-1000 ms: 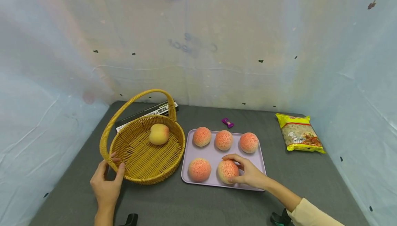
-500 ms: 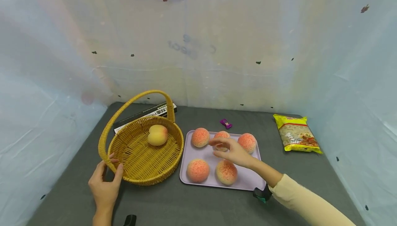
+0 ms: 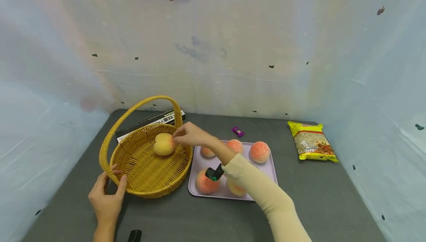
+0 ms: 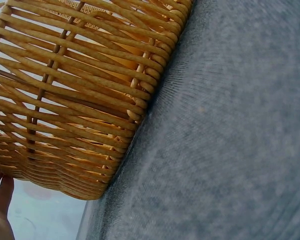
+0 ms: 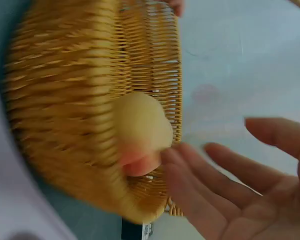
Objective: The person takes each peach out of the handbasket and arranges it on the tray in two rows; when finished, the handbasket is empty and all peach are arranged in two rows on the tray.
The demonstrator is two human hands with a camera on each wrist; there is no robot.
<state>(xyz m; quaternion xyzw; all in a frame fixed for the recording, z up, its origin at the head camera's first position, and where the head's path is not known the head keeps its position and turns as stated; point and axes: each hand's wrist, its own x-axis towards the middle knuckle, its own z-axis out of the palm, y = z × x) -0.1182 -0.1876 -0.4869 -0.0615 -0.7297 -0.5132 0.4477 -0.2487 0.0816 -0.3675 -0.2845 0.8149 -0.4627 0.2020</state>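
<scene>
A yellow wicker basket [image 3: 151, 186] with an arched handle stands at the left, holding one yellow peach [image 3: 163, 145] with a red blush. My left hand [image 3: 107, 199] pinches the basket's near left rim by the handle's foot. In the left wrist view, only a little of that hand shows beside the woven wall. Over the basket's right side, my right hand [image 3: 190, 135] is stretched toward the peach. Its fingers look spread in the right wrist view, with the fingertips [image 5: 172, 157] at the blushed side; whether they touch it I cannot tell.
Right of the basket, a lilac tray [image 3: 219, 196] bears several speckled pink peaches [image 3: 260, 152], partly hidden by my right arm. Behind lie a long dark box [image 3: 169, 117] and a purple wrapped sweet [image 3: 237, 131]. A yellow food bag [image 3: 313, 141] lies at the far right.
My right hand has left a speckled peach on the tray, crossed leftward over the tray, and come to the yellow peach in the basket. My left hand keeps its hold on the rim.
</scene>
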